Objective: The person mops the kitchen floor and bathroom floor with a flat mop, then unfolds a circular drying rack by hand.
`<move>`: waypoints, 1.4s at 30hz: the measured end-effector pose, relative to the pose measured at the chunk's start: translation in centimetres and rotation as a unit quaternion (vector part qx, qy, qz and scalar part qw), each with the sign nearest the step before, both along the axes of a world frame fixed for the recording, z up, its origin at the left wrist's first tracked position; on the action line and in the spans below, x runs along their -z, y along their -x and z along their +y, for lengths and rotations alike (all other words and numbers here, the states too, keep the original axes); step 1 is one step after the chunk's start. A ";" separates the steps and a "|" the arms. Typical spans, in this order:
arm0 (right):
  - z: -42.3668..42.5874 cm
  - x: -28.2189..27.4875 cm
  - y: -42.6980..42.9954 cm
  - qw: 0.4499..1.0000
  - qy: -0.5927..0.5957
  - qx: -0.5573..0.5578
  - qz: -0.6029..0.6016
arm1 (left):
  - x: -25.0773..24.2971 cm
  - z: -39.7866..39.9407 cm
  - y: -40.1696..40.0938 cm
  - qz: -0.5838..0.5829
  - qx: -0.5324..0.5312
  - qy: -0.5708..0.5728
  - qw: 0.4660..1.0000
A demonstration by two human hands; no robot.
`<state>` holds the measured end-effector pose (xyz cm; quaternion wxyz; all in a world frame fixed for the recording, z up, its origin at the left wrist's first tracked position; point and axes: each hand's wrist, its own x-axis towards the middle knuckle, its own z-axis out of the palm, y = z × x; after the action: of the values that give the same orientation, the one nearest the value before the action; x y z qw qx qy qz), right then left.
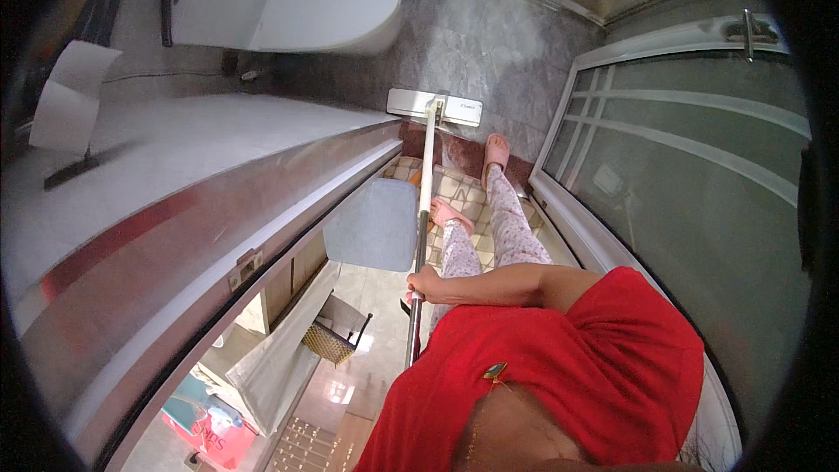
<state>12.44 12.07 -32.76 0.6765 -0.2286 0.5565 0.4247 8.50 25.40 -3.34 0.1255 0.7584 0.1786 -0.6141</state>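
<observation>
My right hand (426, 285) is closed around the dark metal part of a flat mop's pole (425, 216). The pole's upper section is white and runs to a flat white mop head (434, 107), which lies on the grey tiled floor beside the dark red door sill. The pole's lower end disappears at my red top. My left hand is out of view. My feet, in pink clogs (497, 151), are near the sill, one on it and one on the patterned mat (452, 187).
A white toilet (328, 3) stands at the upper left. A glazed door (688, 124) with a metal handle (748, 36) is at the right. Left of the pole are a grey-blue padded seat (373, 226), a door frame (246, 269) and a woven basket (330, 342).
</observation>
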 end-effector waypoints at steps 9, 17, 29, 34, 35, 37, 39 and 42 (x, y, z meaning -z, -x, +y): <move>-10.4 10.9 -9.8 0.937 0.140 -0.110 -0.300 | 14.1 -6.3 -4.4 -0.132 0.075 0.160 0.975; -19.2 16.0 -18.2 0.950 0.200 0.006 -0.240 | 20.8 -15.6 -10.6 -0.123 -0.101 0.186 0.970; -3.0 -0.5 -1.4 0.997 -0.051 -0.040 -0.046 | 2.3 -1.1 1.9 0.013 -0.064 -0.027 0.997; -4.2 2.2 -7.1 0.992 -0.076 -0.038 -0.094 | 3.3 -4.4 -0.9 -0.012 -0.098 -0.029 0.995; -4.5 3.0 -8.1 0.988 -0.096 -0.038 -0.112 | 4.0 -5.2 -1.4 -0.026 -0.103 -0.020 0.994; -6.5 4.4 -10.7 0.952 -0.206 0.008 -0.227 | 5.4 -6.9 -2.6 -0.060 -0.114 0.003 0.992; -7.1 5.8 -13.7 0.953 -0.182 -0.012 -0.240 | 7.4 -8.6 -3.5 -0.108 -0.119 0.039 0.986; -8.4 7.2 -16.4 0.943 -0.176 -0.023 -0.283 | 6.8 -14.3 -9.0 -0.078 -0.171 0.013 0.982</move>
<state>28.81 3.66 -39.92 0.8255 -0.2290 0.2531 0.4495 17.54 11.14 -10.11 0.2521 0.7606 0.2870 -0.5250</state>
